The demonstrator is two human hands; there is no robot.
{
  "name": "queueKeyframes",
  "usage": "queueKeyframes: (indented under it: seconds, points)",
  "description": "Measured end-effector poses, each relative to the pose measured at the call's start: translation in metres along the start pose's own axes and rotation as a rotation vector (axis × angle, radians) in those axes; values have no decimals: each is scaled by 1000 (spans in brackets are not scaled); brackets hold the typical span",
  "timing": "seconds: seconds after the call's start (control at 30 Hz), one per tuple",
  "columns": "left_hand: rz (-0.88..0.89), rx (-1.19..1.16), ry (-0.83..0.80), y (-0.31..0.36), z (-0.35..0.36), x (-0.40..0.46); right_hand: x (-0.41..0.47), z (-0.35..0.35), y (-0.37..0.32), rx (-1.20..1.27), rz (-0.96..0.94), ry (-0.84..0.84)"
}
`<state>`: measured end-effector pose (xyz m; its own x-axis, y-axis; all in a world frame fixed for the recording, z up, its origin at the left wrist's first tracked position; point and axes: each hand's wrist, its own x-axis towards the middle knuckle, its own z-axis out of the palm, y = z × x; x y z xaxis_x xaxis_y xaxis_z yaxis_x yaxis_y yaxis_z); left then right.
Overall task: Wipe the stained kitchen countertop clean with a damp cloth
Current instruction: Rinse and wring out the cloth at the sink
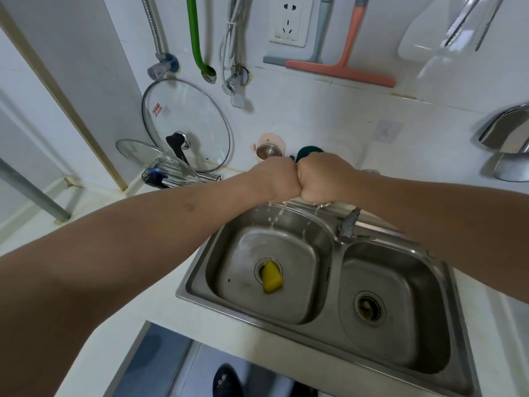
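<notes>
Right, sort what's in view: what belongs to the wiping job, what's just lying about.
Job:
left hand and right hand, fists together, wringing water out; the cloth itself is hidden
left basin, catching the drips
countertop

Lying about:
yellow sponge
glass lids
squeegee
tap

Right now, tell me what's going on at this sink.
A person holds both fists together over the left basin of the steel sink, left hand against right hand, squeezing something that the hands hide, probably the cloth. Water runs from under them into the basin. A yellow sponge lies on that basin's drain. The countertop is not being wiped yet.
</notes>
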<state>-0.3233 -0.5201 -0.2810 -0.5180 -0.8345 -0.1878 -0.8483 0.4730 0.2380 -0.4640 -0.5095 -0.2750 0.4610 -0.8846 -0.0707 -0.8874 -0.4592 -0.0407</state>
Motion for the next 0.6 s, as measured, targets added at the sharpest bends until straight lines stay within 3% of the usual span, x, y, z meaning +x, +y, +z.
queueKeyframes:
  seconds: [0.2, 0.37, 0.5, 0.6]
  points:
    - [-26, -38, 83, 1, 0, 7, 2, 4, 7, 4, 61, -11]
    - [-19, 8, 55, 2, -9, 10, 4, 2, 7, -29, 117, 47]
    - [-14, 28, 89, 1, -16, 10, 11, -7, 1, 180, 203, -30]
    - [-18, 34, -13, 0, -21, 7, 13, -7, -4, 266, 252, -72]
